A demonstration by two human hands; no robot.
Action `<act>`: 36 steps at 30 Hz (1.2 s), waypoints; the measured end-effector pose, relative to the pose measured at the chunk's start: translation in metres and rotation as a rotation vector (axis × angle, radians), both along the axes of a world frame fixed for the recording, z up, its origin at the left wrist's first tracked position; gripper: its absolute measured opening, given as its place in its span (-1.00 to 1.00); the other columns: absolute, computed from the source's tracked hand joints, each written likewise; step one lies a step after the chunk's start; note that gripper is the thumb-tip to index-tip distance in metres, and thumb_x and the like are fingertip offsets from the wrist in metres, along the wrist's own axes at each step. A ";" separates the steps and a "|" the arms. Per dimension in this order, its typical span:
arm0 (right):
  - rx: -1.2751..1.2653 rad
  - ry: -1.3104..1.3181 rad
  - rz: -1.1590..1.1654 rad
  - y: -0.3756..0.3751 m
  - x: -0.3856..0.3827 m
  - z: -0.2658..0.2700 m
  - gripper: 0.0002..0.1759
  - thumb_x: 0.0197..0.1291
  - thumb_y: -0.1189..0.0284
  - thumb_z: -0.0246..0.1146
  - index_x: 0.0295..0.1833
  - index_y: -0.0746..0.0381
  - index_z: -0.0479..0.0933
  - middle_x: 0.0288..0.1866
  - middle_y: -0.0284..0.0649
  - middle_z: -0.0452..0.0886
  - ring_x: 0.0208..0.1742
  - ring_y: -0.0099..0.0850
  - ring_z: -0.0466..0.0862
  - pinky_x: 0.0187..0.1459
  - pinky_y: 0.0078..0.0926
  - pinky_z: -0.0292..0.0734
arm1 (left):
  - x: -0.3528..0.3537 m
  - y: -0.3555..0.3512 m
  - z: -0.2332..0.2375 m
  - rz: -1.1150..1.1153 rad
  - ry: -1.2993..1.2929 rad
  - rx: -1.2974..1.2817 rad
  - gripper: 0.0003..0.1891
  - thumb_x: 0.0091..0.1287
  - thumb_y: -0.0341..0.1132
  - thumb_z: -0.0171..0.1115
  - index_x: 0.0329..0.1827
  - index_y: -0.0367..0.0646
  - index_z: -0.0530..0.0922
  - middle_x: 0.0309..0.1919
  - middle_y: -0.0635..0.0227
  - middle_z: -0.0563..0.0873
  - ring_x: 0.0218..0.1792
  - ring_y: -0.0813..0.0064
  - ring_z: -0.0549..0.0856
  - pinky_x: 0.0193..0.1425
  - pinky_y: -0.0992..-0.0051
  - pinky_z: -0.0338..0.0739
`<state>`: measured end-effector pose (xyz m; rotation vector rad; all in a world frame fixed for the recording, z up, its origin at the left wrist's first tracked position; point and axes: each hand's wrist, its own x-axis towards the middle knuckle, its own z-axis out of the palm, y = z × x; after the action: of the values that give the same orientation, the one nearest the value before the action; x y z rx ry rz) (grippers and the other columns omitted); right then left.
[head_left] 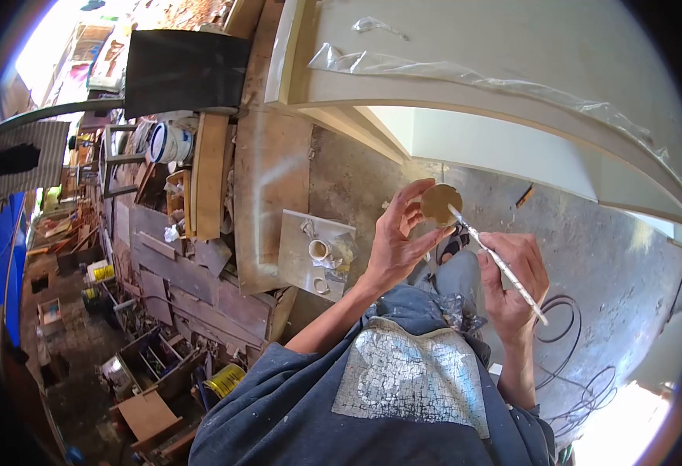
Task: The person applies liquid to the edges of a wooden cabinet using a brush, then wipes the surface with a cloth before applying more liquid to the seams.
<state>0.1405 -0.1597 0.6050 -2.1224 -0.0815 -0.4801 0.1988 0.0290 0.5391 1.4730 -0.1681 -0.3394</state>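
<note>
Between the thumb and fingers of my left hand (401, 233) is a round brown disc (441, 204), held by its edge. My right hand (515, 281) grips a thin, paint-spotted brush (504, 268), whose tip touches or lies just over the right part of the disc. Whether the disc is solid or the top of a shallow container cannot be told. Left of my hands, a small cup (319, 249) stands on a stained flat board (294, 268), with a ring-shaped item (321, 286) close to it.
A large pale panel structure (512, 46) with clear plastic on it spans the top right. Black cables (578, 388) lie on the floor at right. A white bucket (171, 144), wooden boards (210, 179) and a yellow-labelled can (224, 380) are on the left.
</note>
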 end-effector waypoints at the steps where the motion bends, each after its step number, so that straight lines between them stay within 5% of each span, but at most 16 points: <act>1: -0.019 -0.008 -0.012 0.004 0.002 -0.002 -0.73 0.16 0.65 0.45 0.00 0.27 0.69 -0.16 -0.17 0.76 -0.16 -0.22 0.71 -0.13 -0.34 0.62 | 0.004 0.003 -0.003 -0.023 -0.012 0.024 -0.24 0.25 -0.61 0.53 0.52 -0.21 0.37 0.32 0.28 0.59 0.30 0.45 0.62 0.38 0.36 0.58; 17: -0.017 0.148 -0.260 0.093 0.003 -0.018 -0.74 0.21 0.67 0.41 0.02 0.29 0.69 -0.14 -0.14 0.75 -0.15 -0.22 0.72 -0.11 -0.32 0.62 | 0.053 0.073 -0.032 -0.345 -0.062 0.135 -0.29 0.24 -0.60 0.52 0.46 -0.25 0.41 0.30 0.22 0.63 0.25 0.42 0.68 0.40 0.32 0.59; 20: 0.170 0.256 -0.392 0.093 -0.010 -0.021 -0.78 0.26 0.63 0.39 0.02 0.28 0.69 -0.15 -0.13 0.74 -0.18 -0.27 0.72 -0.11 -0.33 0.61 | 0.055 0.080 -0.031 -0.382 -0.029 0.127 -0.29 0.26 -0.61 0.52 0.47 -0.26 0.39 0.31 0.23 0.62 0.28 0.41 0.66 0.45 0.27 0.56; 24: 0.825 0.295 -0.534 0.100 -0.023 -0.045 -0.81 0.47 0.56 0.30 0.10 0.41 0.64 -0.11 -0.17 0.74 -0.04 -0.45 0.75 0.02 -0.50 0.64 | 0.056 0.081 -0.031 -0.402 -0.004 0.083 -0.29 0.27 -0.62 0.50 0.48 -0.29 0.37 0.31 0.20 0.61 0.32 0.38 0.64 0.47 0.26 0.54; 30: 0.883 0.317 -0.559 0.089 -0.039 -0.056 -0.76 0.52 0.48 0.27 0.14 0.43 0.63 -0.05 -0.14 0.76 0.00 -0.44 0.76 0.11 -0.50 0.65 | 0.055 0.076 -0.031 -0.460 -0.005 0.125 -0.27 0.28 -0.59 0.52 0.50 -0.28 0.36 0.33 0.19 0.60 0.34 0.36 0.63 0.48 0.27 0.53; 33: 0.880 0.306 -0.567 0.087 -0.042 -0.057 -0.77 0.52 0.48 0.27 0.12 0.41 0.64 -0.05 -0.13 0.77 -0.01 -0.45 0.75 0.10 -0.50 0.64 | 0.053 0.072 -0.032 -0.412 -0.024 0.114 -0.31 0.24 -0.58 0.54 0.44 -0.23 0.43 0.22 0.20 0.68 0.18 0.46 0.72 0.34 0.39 0.61; 36: 0.881 0.300 -0.569 0.082 -0.046 -0.056 -0.79 0.52 0.48 0.27 0.11 0.40 0.64 -0.05 -0.11 0.77 -0.01 -0.45 0.75 0.11 -0.50 0.63 | 0.054 0.073 -0.034 -0.454 0.024 0.138 -0.27 0.28 -0.55 0.53 0.50 -0.28 0.37 0.31 0.20 0.63 0.32 0.36 0.66 0.47 0.25 0.54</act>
<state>0.0946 -0.0777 0.5490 -1.2892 0.7838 -0.4068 0.2523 0.1015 0.5051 1.5585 -0.4704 -0.7475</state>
